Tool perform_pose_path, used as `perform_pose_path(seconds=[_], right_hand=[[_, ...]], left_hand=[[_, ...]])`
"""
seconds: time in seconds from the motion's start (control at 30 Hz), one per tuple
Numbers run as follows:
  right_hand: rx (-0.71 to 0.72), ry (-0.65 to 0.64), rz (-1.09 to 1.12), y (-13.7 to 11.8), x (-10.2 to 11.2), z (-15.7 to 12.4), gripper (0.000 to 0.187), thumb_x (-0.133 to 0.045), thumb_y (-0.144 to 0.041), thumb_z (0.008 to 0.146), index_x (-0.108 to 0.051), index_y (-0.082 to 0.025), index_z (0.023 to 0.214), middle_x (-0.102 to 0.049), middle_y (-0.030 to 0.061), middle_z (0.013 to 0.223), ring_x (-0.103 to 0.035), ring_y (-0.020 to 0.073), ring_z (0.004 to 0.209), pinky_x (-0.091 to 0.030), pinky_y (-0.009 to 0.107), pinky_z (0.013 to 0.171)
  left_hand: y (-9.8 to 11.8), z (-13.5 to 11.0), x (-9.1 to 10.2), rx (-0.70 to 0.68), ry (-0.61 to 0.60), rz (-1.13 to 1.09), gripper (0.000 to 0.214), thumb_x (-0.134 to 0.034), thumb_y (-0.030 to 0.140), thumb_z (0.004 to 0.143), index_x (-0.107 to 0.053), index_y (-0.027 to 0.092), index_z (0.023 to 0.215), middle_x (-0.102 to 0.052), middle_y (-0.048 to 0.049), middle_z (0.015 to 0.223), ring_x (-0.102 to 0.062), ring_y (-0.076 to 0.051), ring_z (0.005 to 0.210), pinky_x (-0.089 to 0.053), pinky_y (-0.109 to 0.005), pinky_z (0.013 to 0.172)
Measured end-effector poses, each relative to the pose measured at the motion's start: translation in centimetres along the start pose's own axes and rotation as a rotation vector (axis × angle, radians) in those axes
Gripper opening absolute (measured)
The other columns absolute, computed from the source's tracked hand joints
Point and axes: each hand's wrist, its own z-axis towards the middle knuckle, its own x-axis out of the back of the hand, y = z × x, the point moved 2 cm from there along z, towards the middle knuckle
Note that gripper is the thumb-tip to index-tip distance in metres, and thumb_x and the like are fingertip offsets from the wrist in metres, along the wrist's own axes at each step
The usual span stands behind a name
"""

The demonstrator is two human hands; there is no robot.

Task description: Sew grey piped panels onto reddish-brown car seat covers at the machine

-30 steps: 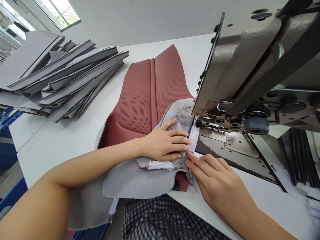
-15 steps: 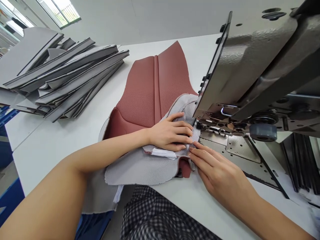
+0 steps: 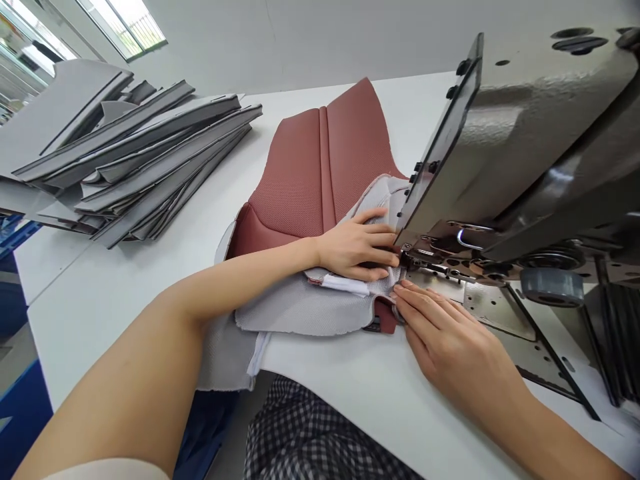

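A dark red seat cover (image 3: 299, 167) with perforated panels lies on the white table, its near part folded over to show grey backing (image 3: 305, 307). My left hand (image 3: 357, 250) rests flat on the folded backing with fingers spread, their tips close to the needle area of a sewing machine (image 3: 505, 147). Just nearer to me, my right hand (image 3: 450, 333) holds the layered edge of the cover, its fingers together and the thumb hidden underneath. A white strip (image 3: 345, 285) runs along the backing below my left hand. The machine head hides the needle.
Several grey trim panels (image 3: 165, 160) are stacked on the table (image 3: 120, 293) at the left. Dark strips (image 3: 607, 347) hang beyond the machine bed at the right. Blue bins (image 3: 25, 420) stand below the table's left edge.
The cover has slid away from me along the machine, and both hands have moved with it. The view has also shifted slightly.
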Motion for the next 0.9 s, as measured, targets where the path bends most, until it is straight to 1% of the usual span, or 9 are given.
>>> perform_pose_path(seconds=[0.1, 0.23, 0.5, 0.6, 0.67, 0.73, 0.8, 0.83, 0.9], right_hand=[[-0.006, 0.0, -0.006, 0.2, -0.1, -0.1, 0.032, -0.046, -0.007, 0.095, -0.064, -0.006, 0.12, -0.067, 0.0136, 0.125, -0.06, 0.0287, 0.12, -0.045, 0.047, 0.106], [-0.032, 0.023, 0.011, 0.3, 0.0, 0.0, 0.032, -0.047, -0.008, 0.094, -0.064, -0.009, 0.12, -0.067, 0.0132, 0.124, -0.061, 0.0272, 0.117, -0.045, 0.045, 0.105], [-0.002, 0.027, 0.006, -0.1, 0.2, 0.2, 0.03, -0.048, -0.004, 0.093, -0.064, -0.004, 0.118, -0.067, 0.0154, 0.119, -0.061, 0.0278, 0.113, -0.049, 0.045, 0.101], [0.011, 0.025, 0.039, -0.3, 0.1, 0.0, 0.031, -0.049, -0.004, 0.092, -0.064, -0.005, 0.119, -0.067, 0.0149, 0.119, -0.06, 0.0275, 0.114, -0.049, 0.045, 0.103], [-0.004, 0.037, 0.084, -0.3, 0.2, -0.1, 0.032, -0.049, -0.005, 0.092, -0.064, -0.007, 0.12, -0.067, 0.014, 0.119, -0.06, 0.0264, 0.115, -0.048, 0.043, 0.104], [-0.036, 0.052, 0.135, -0.2, 0.2, -0.1, 0.033, -0.05, -0.007, 0.093, -0.063, -0.01, 0.123, -0.066, 0.0132, 0.122, -0.061, 0.0251, 0.114, -0.048, 0.041, 0.104], [-0.069, 0.05, 0.178, 0.1, 0.2, -0.1, 0.033, -0.049, -0.011, 0.094, -0.061, -0.013, 0.125, -0.065, 0.012, 0.126, -0.061, 0.0243, 0.114, -0.049, 0.041, 0.101], [-0.084, 0.046, 0.195, 0.2, 0.2, -0.1, 0.033, -0.048, -0.013, 0.095, -0.059, -0.015, 0.126, -0.064, 0.0112, 0.128, -0.061, 0.0241, 0.113, -0.05, 0.041, 0.1], [-0.096, 0.046, 0.22, 0.4, 0.2, -0.1, 0.032, -0.047, -0.017, 0.097, -0.058, -0.017, 0.126, -0.063, 0.0097, 0.13, -0.06, 0.0242, 0.114, -0.05, 0.041, 0.098]], left_hand=[[-0.6, 0.5, 0.0, -0.012, 0.013, 0.037, 0.04, -0.041, 0.046, 0.098, -0.072, 0.026, 0.114, -0.068, -0.0105, 0.116, -0.056, -0.027, 0.12, -0.016, -0.048, 0.119], [-0.9, 0.7, 0.0, 0.019, 0.012, 0.048, 0.04, -0.042, 0.045, 0.097, -0.071, 0.027, 0.116, -0.067, -0.0101, 0.119, -0.057, -0.027, 0.118, -0.016, -0.049, 0.119], [-0.1, 0.0, -0.3, 0.016, 0.073, 0.028, 0.036, -0.046, 0.046, 0.096, -0.072, 0.027, 0.114, -0.069, -0.0084, 0.118, -0.057, -0.026, 0.119, -0.014, -0.049, 0.123], [0.1, -0.2, -0.3, 0.013, 0.095, 0.005, 0.035, -0.047, 0.044, 0.097, -0.07, 0.026, 0.117, -0.069, -0.0075, 0.119, -0.057, -0.024, 0.121, -0.012, -0.049, 0.125], [0.6, -0.4, 0.8, 0.016, 0.085, -0.031, 0.032, -0.049, 0.038, 0.097, -0.07, 0.026, 0.117, -0.068, -0.0078, 0.121, -0.057, -0.024, 0.122, -0.017, -0.048, 0.124], [1.8, -1.2, 3.3, 0.081, 0.103, -0.098, 0.028, -0.048, 0.03, 0.097, -0.071, 0.024, 0.113, -0.068, -0.009, 0.122, -0.058, -0.024, 0.12, -0.031, -0.045, 0.119], [4.0, -2.9, 6.8, 0.264, 0.182, -0.246, 0.027, -0.049, 0.026, 0.097, -0.072, 0.021, 0.109, -0.069, -0.0105, 0.119, -0.062, -0.023, 0.112, -0.045, -0.041, 0.106], [5.7, -4.3, 8.5, 0.399, 0.23, -0.37, 0.026, -0.05, 0.026, 0.096, -0.072, 0.02, 0.108, -0.07, -0.0107, 0.115, -0.064, -0.023, 0.106, -0.048, -0.039, 0.1], [10.1, -7.4, 10.5, 0.628, 0.269, -0.819, 0.025, -0.057, 0.033, 0.094, -0.072, 0.021, 0.112, -0.072, -0.0089, 0.106, -0.067, -0.021, 0.097, -0.053, -0.034, 0.092]])
